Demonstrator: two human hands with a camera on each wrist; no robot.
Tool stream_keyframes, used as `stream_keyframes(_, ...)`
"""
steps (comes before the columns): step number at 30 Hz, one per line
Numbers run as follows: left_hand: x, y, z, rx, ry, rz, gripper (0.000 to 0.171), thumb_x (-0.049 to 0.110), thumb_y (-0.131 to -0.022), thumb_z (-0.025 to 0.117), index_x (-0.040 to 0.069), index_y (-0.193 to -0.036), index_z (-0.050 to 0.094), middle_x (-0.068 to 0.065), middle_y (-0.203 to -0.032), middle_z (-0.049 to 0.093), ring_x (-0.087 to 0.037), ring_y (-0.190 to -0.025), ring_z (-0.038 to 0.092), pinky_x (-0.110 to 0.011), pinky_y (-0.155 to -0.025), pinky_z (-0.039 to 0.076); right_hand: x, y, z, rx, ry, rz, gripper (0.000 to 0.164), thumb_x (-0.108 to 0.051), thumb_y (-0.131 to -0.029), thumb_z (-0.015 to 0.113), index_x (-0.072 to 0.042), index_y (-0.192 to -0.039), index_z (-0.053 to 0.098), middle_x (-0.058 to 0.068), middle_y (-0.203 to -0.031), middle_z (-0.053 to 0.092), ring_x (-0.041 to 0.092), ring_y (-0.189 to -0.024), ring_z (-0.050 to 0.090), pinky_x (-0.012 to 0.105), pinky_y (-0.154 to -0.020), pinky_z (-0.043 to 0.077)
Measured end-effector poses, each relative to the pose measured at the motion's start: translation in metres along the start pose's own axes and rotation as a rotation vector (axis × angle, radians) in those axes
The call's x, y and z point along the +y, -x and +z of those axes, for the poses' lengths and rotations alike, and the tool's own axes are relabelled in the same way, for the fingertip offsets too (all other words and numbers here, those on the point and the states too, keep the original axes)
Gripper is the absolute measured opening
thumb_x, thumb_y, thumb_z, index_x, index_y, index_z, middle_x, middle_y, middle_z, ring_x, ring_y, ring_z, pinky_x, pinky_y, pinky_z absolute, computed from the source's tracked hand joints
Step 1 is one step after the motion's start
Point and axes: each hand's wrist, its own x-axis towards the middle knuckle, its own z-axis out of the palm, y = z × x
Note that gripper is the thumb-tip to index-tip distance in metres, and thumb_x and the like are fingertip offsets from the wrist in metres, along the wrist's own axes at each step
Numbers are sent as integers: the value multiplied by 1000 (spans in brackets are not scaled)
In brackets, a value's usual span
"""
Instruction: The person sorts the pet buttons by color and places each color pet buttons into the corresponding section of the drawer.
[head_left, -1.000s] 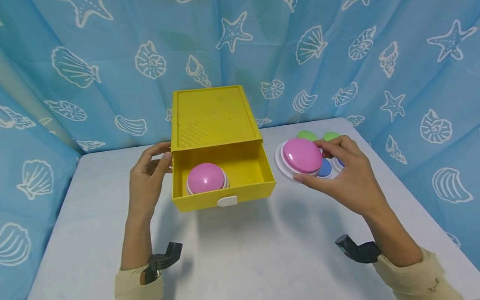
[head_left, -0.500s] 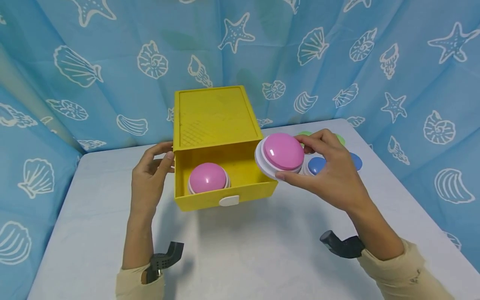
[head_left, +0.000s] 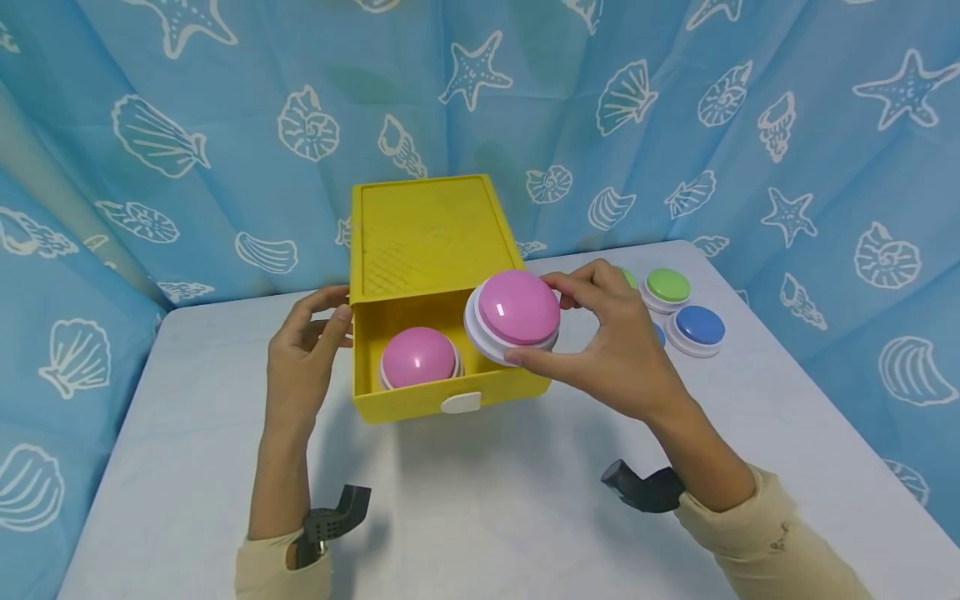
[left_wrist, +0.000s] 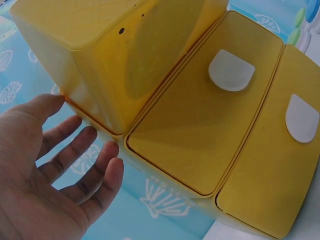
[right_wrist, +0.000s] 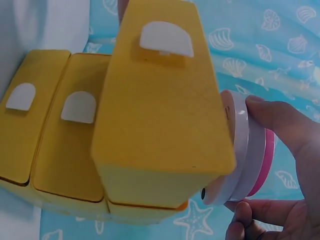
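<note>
Above the pulled-out drawer (head_left: pixel 517 386): right hand (head_left: pixel 615 350) pinches one pink button (head_left: pixel 519 308) by its white rim, thumb and fingers opposed, perhaps to keep the dome untouched;
Left hand (head_left: pixel 303 342): fingers apart beside the yellow cabinet (head_left: pixel 431 233), holding nothing, perhaps there to steady it; firm contact hard to tell;
Inside the drawer: a second pink button (head_left: pixel 417 357), dome up at the left, leaving room beside it;
Table (head_left: pixel 187 500), far right: green button (head_left: pixel 668 285) and blue button (head_left: pixel 700 325), grouped well apart from the cabinet;
Backdrop: shell-print curtain (head_left: pixel 262 50)

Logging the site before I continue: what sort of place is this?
Probably a staged tabletop recording spot indoors: a white table, a blue shell-print curtain hung behind it, and black wrist-worn devices.
</note>
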Motion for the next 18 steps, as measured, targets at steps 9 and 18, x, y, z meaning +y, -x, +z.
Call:
stream_keyframes(9,22,7,2,-8,6,22,36,37,-92,53,25,-126,55,5,-118,55,-16,-88,59,-28,-82,50,6,10,2,28,25,-10,62,-46,-70,76,-30,-125,55,-7,-100,44,9,-100,39,33,-73,43)
stream_keyframes(18,35,11,1,11,-30,17,38,35,-93,52,18,-127,54,2,-116,55,-15,-87,59,-23,-81,49,17,32,12,109,-19,-120,30,-22,-81,71,-20,-110,66,-8,-96,52,8,-99,46,32,-82,44)
